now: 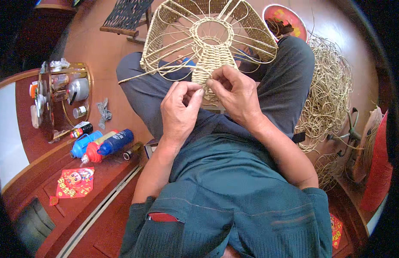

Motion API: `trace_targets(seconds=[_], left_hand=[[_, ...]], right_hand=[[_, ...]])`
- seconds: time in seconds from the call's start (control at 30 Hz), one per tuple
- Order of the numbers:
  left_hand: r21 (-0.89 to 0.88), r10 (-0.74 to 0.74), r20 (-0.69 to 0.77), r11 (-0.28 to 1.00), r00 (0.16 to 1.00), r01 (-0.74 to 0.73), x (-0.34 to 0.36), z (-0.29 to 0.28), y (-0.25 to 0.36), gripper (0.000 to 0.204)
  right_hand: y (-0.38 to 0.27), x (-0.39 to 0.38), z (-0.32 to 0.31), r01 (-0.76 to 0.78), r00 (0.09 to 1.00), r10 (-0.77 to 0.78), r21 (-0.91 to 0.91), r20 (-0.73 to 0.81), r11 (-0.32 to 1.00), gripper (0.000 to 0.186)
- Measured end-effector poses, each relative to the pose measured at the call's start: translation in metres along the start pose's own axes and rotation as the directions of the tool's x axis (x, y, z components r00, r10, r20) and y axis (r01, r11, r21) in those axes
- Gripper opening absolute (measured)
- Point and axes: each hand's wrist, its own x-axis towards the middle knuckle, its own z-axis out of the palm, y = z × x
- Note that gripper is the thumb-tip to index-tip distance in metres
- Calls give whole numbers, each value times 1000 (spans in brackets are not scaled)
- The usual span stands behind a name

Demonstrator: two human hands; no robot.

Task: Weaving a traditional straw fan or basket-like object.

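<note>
Across my knees rests a half-woven straw basket with bare spokes fanning from a woven ring. A tightly woven tan strip runs from the ring towards my body. My left hand is closed in a pinch at the left edge of the strip's near end, on a thin straw cord. Just right of it, my right hand pinches cord against the strip, thumb and forefinger together. The fingertips hide most of the cord between them. Loose twisted cord ends stick out to the left over my knee.
A big heap of straw cord lies on the floor at right, below a red basin with dark scraps. At left stand a small rack with a kettle, and several bottles. A low woven-seat stool is far left.
</note>
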Motion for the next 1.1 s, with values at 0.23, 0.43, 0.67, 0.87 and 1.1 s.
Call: trace_targets(seconds=[0.23,0.43,0.67,0.87,1.1], left_hand=[[482,524,66,728,849,-487,-6,8,-9,16],[586,431,162,682,888,-438,-16,10,-4,21],[332,65,202,934,977,-131,-8,3,14,26],[266,-96,235,963,967,31,-3,2,19,25],[332,104,71,935,992,-122,-11,13,8,19]], right_hand=[[-11,10,-3,62,998,-61,-157,6,986,12],[-8,7,-9,117,990,-126,-151,-55,982,14],[19,-40,-34,-328,928,368,347,-57,879,40],[13,-24,-19,-602,769,539,674,344,428,48],[15,-7,-2,-611,765,521,684,379,399,40]])
